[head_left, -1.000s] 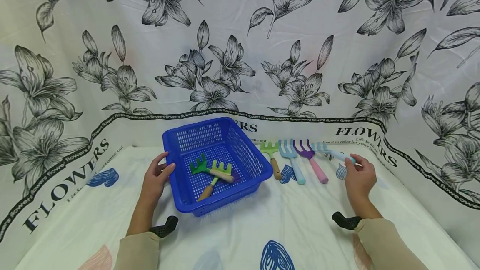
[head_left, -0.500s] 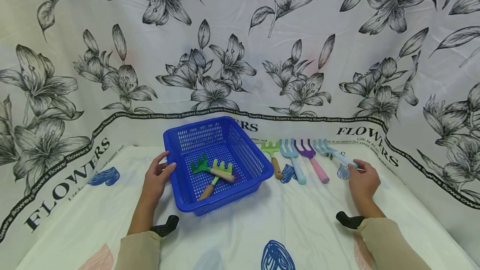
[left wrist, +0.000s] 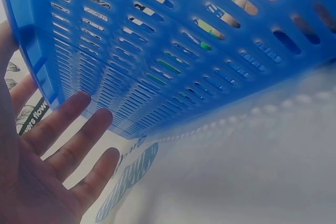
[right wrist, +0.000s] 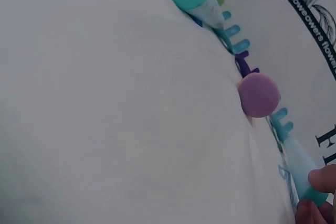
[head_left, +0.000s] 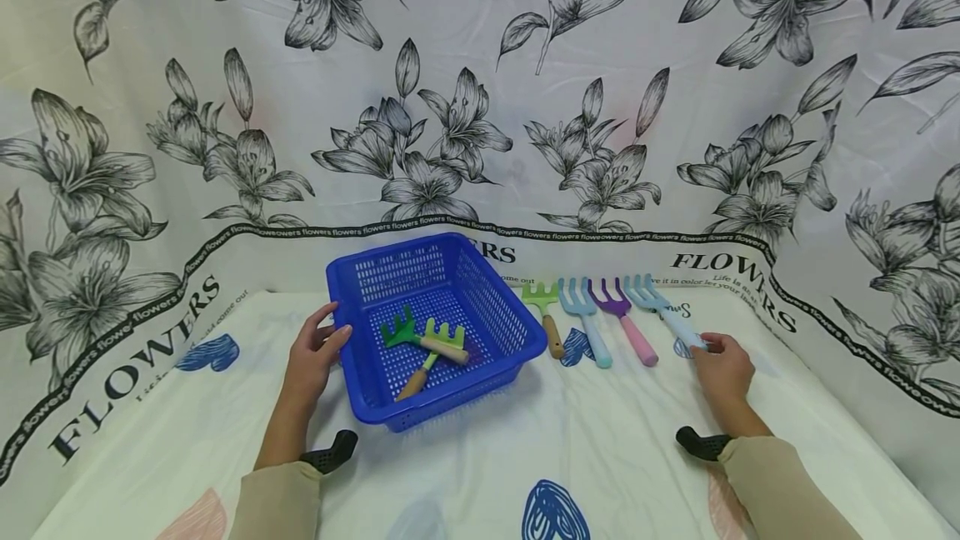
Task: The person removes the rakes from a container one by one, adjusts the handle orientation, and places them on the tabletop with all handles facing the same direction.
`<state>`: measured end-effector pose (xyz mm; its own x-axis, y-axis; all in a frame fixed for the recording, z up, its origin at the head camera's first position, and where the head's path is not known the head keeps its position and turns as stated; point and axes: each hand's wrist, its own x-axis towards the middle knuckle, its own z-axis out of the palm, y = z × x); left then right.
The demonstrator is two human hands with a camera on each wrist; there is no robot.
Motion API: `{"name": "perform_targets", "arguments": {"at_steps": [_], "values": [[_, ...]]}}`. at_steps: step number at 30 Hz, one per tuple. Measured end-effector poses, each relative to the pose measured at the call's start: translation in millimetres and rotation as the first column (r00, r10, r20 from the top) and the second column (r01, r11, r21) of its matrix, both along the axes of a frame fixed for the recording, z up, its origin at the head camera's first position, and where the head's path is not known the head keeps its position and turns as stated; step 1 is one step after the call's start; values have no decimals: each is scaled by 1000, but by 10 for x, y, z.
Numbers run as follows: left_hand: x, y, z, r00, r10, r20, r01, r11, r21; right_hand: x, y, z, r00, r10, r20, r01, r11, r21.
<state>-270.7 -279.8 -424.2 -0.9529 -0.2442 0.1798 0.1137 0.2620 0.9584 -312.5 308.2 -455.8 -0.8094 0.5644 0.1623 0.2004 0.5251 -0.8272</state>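
A blue plastic basket point(head_left: 525, 354) stands left of centre, with a dark green hand rake point(head_left: 401, 329) and a lime-green hand rake point(head_left: 445, 332) crossed inside. My left hand point(head_left: 311, 348) holds its left rim, thumb over the edge; in the left wrist view the other fingers point(left wrist: 79, 150) spread along the outer wall. On the right, my right hand point(head_left: 723, 369) pinches the handle end of a light blue hand rake point(head_left: 675, 322) between thumb and fingers. This rake point(right wrist: 302, 166) slants with its tines toward the back, right of a purple rake with pink handle point(head_left: 630, 332).
Left of the purple rake lie another light blue rake point(head_left: 588, 327) and a green rake with wooden handle point(head_left: 551, 327). They line up beside the basket, tines toward the back. A white patterned cloth point(head_left: 465, 482) covers the table; a floral curtain point(head_left: 480, 90) rises behind.
My right hand has first moved right, then lowered slightly, turning the light blue rake from nearly sideways to a steeper slant alongside the others. The left hand and basket stay put.
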Motion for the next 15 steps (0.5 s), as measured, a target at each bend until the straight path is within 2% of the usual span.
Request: {"name": "perform_targets", "arguments": {"at_steps": [15], "values": [[0,4,11,1000,5,12,-5,1000,-8,11,19,-23,998,47,44,-49,998,40]]}}
